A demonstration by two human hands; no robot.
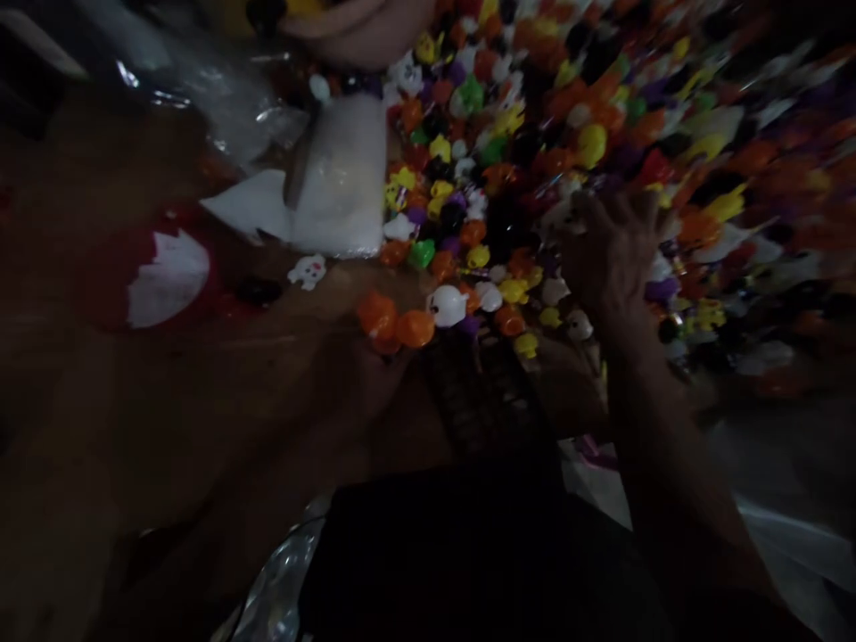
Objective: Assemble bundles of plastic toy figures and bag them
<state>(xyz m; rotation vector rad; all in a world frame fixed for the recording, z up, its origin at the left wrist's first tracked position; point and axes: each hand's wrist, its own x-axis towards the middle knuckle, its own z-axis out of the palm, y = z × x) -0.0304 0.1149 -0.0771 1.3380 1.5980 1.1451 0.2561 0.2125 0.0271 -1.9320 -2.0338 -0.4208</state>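
In dim light, my left hand (381,379) is closed round a few small orange plastic toys (378,316); its fingers are mostly in shadow. Against these toys sits a small white ghost-like toy (447,305), and I cannot tell whether it is held too. My right hand (615,245) lies over the near side of a big pile of small colourful toys (468,178), fingers spread and touching it. Orange, yellow, white, purple, green and black pieces make up the pile.
A stuffed clear plastic bag (344,178) lies left of the pile, beside a white pointed piece (251,205). Further left is a round red item with a white patch (170,276). A small white flat figure (308,271) lies nearby. Another person's arm (367,31) shows at the top.
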